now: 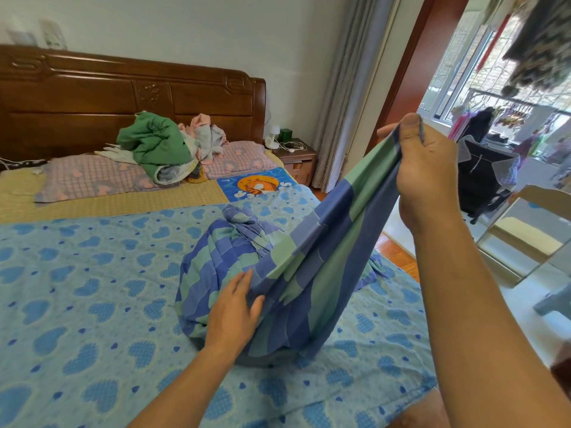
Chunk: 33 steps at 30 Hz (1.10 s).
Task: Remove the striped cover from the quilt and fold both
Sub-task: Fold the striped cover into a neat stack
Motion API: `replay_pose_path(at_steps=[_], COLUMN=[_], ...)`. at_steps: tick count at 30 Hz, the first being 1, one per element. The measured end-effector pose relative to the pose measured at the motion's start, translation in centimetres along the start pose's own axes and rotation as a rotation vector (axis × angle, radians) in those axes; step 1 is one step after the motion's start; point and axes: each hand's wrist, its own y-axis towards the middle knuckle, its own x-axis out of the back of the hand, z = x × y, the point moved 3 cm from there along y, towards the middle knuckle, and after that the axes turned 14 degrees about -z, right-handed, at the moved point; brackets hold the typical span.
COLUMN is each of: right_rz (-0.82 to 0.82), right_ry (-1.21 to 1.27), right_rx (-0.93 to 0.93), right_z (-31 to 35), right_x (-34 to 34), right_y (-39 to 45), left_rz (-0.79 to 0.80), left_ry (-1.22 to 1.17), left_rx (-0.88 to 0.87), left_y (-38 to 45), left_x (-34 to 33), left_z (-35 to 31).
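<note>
The striped cover (312,242), blue and green, lies bunched in a heap on the bed (77,288) with one end pulled up taut to the right. My right hand (423,168) grips that raised edge, held high above the mattress. Lower down, my left hand (234,307) rests on the heap with fingers straight and the thumb under a fold. The quilt itself is hidden inside the bundle.
The bed has a blue heart-patterned sheet, pink pillows (92,177) and a pile of green and pink clothes (160,146) by the wooden headboard (123,94). A nightstand (296,156) stands at the far right corner. A grey stool (556,301) and a cardboard box (525,236) are on the floor to the right.
</note>
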Motion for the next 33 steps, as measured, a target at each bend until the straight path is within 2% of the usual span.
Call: replay_pose_path(at_steps=[5,16,18,20,22,23,24,25,26,28,29,30,31,33], right_rz=[-0.003,-0.025,-0.071,-0.143,-0.224,-0.232,-0.164,0.004,0.266,0.908,1.159,1.309,1.347,1.265], right_ry=[-0.007,0.047,0.007,-0.021,-0.020,-0.047,-0.093,-0.132,-0.153,-0.183,-0.215,-0.253,-0.271,-0.309], right_rx=[-0.005,-0.009,-0.017,-0.105,-0.234,-0.253,-0.232,-0.170,-0.092,-0.039,-0.025,-0.012,0.015,0.132], right_z=[-0.2,-1.1,-2.0,-3.6,-5.2,-5.6,-5.8,-5.9,-5.8,-6.2,-6.7,-7.3,-8.1,-9.1], right_x=[-0.2,0.4,0.7,1.1,1.7,1.9,1.8,1.2,0.4,-1.3,-1.7,-1.7,-1.8,-1.6], right_y=[0.4,1.5,1.8,2.2,2.1,1.7,0.9,-0.3,-2.4,-9.3,-12.9,-16.0,-17.8,-18.3], left_rz=[-0.168,-0.184,-0.209,-0.190,-0.104,-0.040,0.035,0.117,0.193,0.277,0.281,0.267,0.235,0.163], left_ry=[-0.126,-0.012,-0.047,-0.147,-0.332,-0.398,-0.435,-0.446,-0.438,-0.409,-0.398,-0.401,-0.412,-0.449], left_rx=[-0.216,-0.237,-0.177,-0.006,0.147,0.160,0.133,0.077,0.008,-0.123,-0.169,-0.193,-0.205,-0.188], left_y=[-0.1,-1.3,-1.3,-0.8,0.0,0.4,0.6,0.6,0.4,-0.2,-0.5,-0.8,-1.1,-2.0], left_x=[0.1,0.0,0.7,1.7,3.0,3.8,4.8,5.7,6.4,7.4,7.6,7.7,7.7,7.4], left_z=[-2.5,-2.2,-1.7,-0.8,0.0,-0.3,-1.1,-2.2,-3.4,-5.7,-6.5,-7.1,-7.4,-7.5])
